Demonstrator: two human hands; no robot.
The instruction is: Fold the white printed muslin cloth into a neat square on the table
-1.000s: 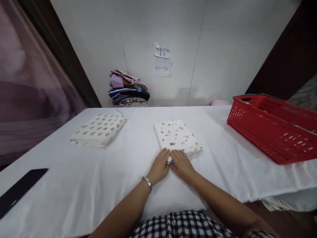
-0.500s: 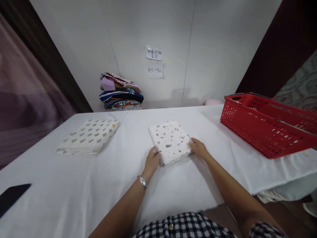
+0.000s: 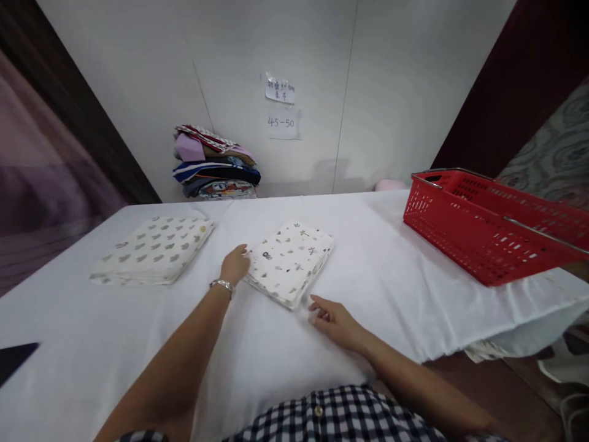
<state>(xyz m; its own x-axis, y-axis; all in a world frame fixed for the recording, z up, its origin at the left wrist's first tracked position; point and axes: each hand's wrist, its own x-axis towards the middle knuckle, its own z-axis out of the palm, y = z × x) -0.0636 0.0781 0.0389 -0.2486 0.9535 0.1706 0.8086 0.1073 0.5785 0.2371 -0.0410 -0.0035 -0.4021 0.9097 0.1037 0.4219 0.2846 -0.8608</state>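
While my right hand [image 3: 335, 319] rests loose and empty on the white tablecloth [image 3: 377, 276] just below centre frame, my left hand [image 3: 234, 265] grips the left edge of the folded printed cloth [image 3: 289, 263] at centre, fingers curled on it. It looks fully folded, angled toward the matching folded cloth [image 3: 154, 248] at left. The red basket [image 3: 492, 227] at right seems empty, and a stack of folded clothes [image 3: 214, 164] waits by the wall.

Folded cloth [image 3: 291, 262] now turned askew, right hand [image 3: 334, 318] off it.
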